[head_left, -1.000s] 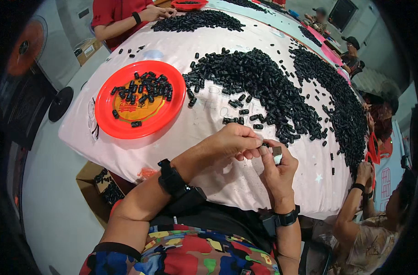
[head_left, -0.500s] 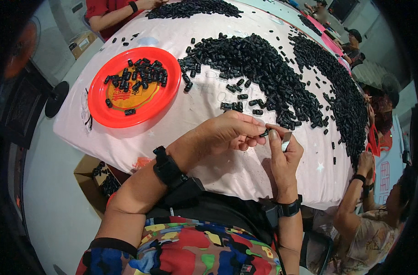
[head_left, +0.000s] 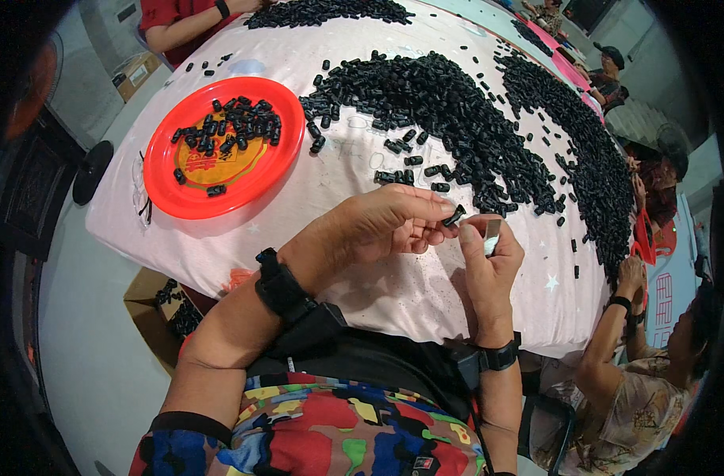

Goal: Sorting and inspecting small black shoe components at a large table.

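Between the thumb and fingertips of my left hand (head_left: 393,224) is a small black plastic piece (head_left: 455,215), tilted, its upper end sticking out. Close beside it on the right, my right hand (head_left: 493,270) is closed on a flat metal blade (head_left: 493,235), which shows bright between thumb and fingers; its cutting edge cannot be made out. The right thumb tip sits just beside the piece. Both hands are above the pale cloth near the table's front. Just beyond them spreads a large heap of similar black pieces (head_left: 449,111).
A red round plate (head_left: 171,200) holding several black pieces stands at the left. More heaps lie at the right (head_left: 568,119) and far side (head_left: 330,11). An open cardboard box (head_left: 151,317) is below the table's left edge. Co-workers sit right (head_left: 624,397) and far left (head_left: 183,36).
The black piece has come up out from between my fingertips and now shows more fully. My right thumb has drawn slightly back from it. The whole view has shifted a little.
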`<state>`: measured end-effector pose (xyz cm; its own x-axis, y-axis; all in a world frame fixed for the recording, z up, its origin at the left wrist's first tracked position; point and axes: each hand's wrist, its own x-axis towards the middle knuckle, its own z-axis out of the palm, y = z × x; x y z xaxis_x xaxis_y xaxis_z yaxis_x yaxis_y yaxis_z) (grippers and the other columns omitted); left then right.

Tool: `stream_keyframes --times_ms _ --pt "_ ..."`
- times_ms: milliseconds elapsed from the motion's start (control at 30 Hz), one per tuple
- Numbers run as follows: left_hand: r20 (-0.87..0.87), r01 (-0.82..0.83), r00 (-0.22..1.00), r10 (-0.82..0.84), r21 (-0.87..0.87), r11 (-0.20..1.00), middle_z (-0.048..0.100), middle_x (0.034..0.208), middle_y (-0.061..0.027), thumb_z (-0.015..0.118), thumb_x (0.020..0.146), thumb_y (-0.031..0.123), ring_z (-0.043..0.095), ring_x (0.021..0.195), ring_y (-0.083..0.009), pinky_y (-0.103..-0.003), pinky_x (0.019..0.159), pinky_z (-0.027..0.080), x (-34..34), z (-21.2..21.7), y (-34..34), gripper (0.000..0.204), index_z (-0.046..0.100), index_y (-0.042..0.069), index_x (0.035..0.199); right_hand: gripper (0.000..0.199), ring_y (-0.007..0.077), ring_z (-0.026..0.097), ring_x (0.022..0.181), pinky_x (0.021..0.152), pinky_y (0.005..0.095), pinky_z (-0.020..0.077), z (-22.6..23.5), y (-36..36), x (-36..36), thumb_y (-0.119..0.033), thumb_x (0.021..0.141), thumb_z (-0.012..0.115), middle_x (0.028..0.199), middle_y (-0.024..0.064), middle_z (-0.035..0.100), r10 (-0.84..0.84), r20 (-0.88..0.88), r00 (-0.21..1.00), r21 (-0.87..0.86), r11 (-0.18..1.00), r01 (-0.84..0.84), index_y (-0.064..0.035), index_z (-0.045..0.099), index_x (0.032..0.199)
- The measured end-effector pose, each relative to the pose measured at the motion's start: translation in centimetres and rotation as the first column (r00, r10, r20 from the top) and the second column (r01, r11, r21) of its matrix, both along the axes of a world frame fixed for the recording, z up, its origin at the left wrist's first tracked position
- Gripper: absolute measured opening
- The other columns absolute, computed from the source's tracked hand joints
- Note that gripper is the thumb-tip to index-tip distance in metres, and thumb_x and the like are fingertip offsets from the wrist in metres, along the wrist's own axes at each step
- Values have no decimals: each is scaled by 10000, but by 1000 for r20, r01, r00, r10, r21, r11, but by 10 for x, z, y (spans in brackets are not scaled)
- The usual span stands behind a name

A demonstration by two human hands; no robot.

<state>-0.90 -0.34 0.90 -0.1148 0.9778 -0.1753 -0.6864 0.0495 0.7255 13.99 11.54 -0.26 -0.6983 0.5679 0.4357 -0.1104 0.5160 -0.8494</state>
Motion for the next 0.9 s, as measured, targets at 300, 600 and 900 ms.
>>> stream_keyframes --times_ms 300,600,900 --pt "61 78 995 -81 45 996 602 939 -27 623 890 175 545 767 -48 -184 627 432 0 -4 2 292 554 13 1123 227 42 509 558 496 208 416 3 -3 0 -204 801 748 618 -4 590 40 117 992 29 999 -43 -21 617 827" --pt "22 39 999 -39 15 999 603 950 -19 620 894 183 540 766 -43 -186 643 429 4 -2 1 336 555 4 1171 298 79 558 541 474 235 437 3 -3 -2 -292 813 736 608 43 611 -16 169 986 162 987 -11 -22 609 804" --pt "38 34 999 -34 21 999 576 907 4 615 899 207 497 719 -41 -192 619 402 6 -4 4 286 575 12 1105 305 109 600 533 467 244 446 0 -2 -2 -313 816 727 617 70 635 -27 137 990 152 988 6 -25 627 809"
